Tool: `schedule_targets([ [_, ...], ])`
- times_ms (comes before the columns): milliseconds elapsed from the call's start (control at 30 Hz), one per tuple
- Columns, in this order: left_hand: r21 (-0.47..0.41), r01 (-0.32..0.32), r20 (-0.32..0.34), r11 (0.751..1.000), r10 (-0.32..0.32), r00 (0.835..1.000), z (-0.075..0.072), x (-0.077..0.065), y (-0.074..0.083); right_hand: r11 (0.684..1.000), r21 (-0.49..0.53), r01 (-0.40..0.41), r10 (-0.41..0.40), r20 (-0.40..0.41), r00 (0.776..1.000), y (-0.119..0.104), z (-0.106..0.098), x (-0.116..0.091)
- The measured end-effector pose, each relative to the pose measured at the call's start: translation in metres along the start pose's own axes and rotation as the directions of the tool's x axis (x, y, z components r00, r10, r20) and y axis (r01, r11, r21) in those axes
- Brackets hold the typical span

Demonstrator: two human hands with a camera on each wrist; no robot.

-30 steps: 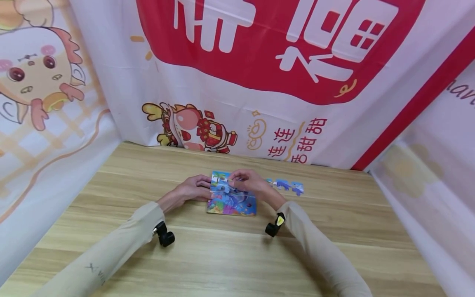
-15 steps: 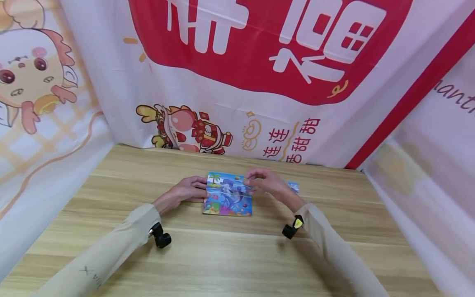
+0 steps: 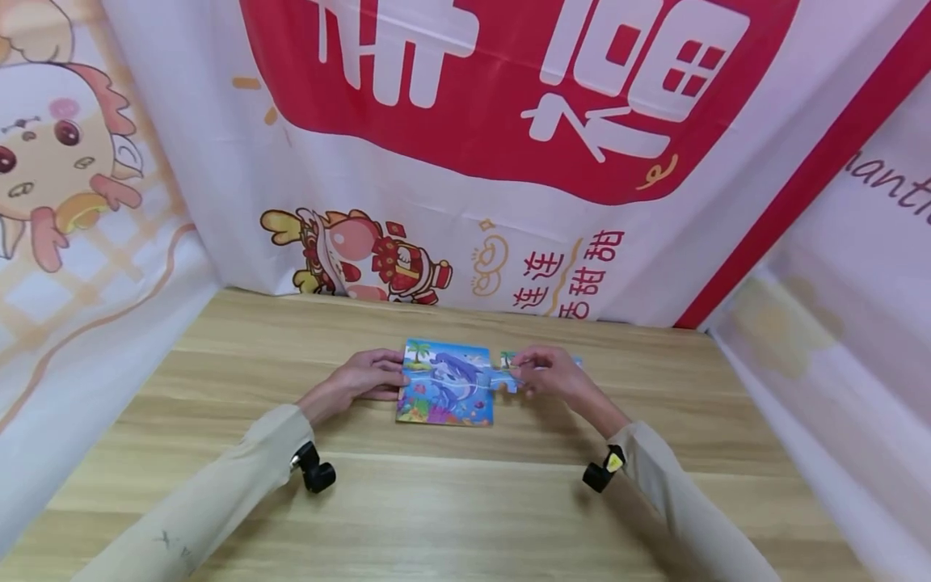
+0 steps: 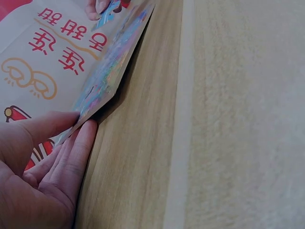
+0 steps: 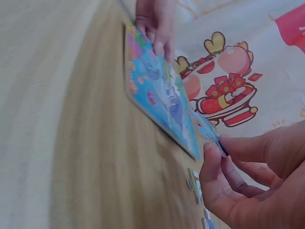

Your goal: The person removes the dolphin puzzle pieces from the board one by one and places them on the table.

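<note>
A square dolphin puzzle board (image 3: 451,388) lies on the table, its bright sea picture facing up. My left hand (image 3: 364,375) holds the board's left edge, the thumb on top and the fingers along the side, as the left wrist view shows (image 4: 47,167). Just off the board's right edge, my right hand (image 3: 549,373) pinches a blue puzzle piece (image 3: 502,381) between thumb and fingers. The right wrist view shows this piece (image 5: 208,133) tilted, close to the board's edge.
More puzzle pieces lie on the wooden table (image 3: 436,501) right of the board, among them a palm-tree piece (image 3: 507,357); my right hand partly hides them. A printed cloth (image 3: 465,186) hangs behind the table, with cloth on both sides too.
My right hand has moved right from above the board to beyond its right edge, carrying the puzzle piece. My left hand stays at the board's left edge. The head view has shifted slightly.
</note>
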State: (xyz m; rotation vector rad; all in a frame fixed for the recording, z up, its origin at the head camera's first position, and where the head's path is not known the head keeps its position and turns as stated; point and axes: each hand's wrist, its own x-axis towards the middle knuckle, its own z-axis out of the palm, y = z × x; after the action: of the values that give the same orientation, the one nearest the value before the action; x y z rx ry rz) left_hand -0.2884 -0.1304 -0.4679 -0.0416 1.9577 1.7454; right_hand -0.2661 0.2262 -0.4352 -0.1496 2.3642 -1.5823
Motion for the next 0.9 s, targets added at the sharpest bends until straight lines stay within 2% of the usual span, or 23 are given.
schedule_targets([
  [267, -0.029, 0.059, -0.036, 0.998, -0.06, 0.998, -0.003, 0.006, -0.009, 0.984, -0.175, 0.029, -0.035, -0.031, 0.999, 0.008, 0.003, -0.007],
  [367, -0.01, 0.036, -0.022, 0.999, -0.036, 0.999, -0.002, 0.005, -0.007, 0.972, -0.236, 0.017, -0.032, -0.06, 0.998, 0.009, 0.003, -0.008],
  [533, 0.011, 0.012, -0.01, 1.0, -0.012, 1.0, 0.001, -0.001, -0.001, 0.964, -0.266, 0.004, -0.026, -0.082, 0.996, 0.01, 0.002, -0.008],
  [900, 0.001, 0.009, -0.004, 1.0, -0.009, 1.0, 0.001, -0.001, 0.002, 0.917, -0.397, 0.017, -0.077, -0.135, 0.988, 0.013, 0.002, -0.005],
])
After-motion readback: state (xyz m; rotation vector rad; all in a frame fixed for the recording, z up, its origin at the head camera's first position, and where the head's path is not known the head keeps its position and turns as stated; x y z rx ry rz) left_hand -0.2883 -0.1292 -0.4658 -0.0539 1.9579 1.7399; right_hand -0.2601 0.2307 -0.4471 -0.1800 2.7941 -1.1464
